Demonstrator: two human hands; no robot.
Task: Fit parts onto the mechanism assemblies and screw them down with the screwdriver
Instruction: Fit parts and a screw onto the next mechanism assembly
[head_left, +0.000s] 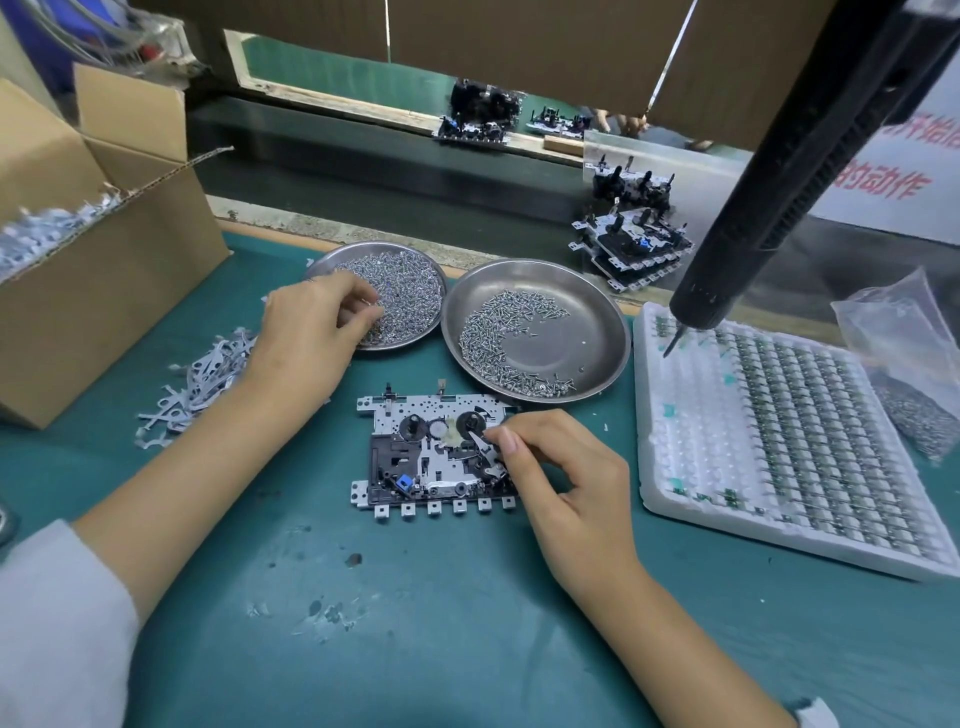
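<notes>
A mechanism assembly (415, 457), a metal plate with black gears and a blue part, lies flat on the green mat. My right hand (561, 478) pinches a small silver lever part (485, 449) on the assembly's right side. My left hand (311, 332) reaches into the left steel dish (415, 260) with its fingertips curled in the small screws; whether it holds one is hidden. A second steel dish (592, 322) holds longer screws. The black electric screwdriver (769, 208) hangs untouched at the upper right, its tip over the white tray.
A white foam tray (779, 447) of small parts fills the right side, with a plastic bag (898, 332) beside it. A cardboard box (104, 249) and loose grey metal levers (202, 379) sit at the left. Stacked assemblies (634, 244) stand behind the dishes.
</notes>
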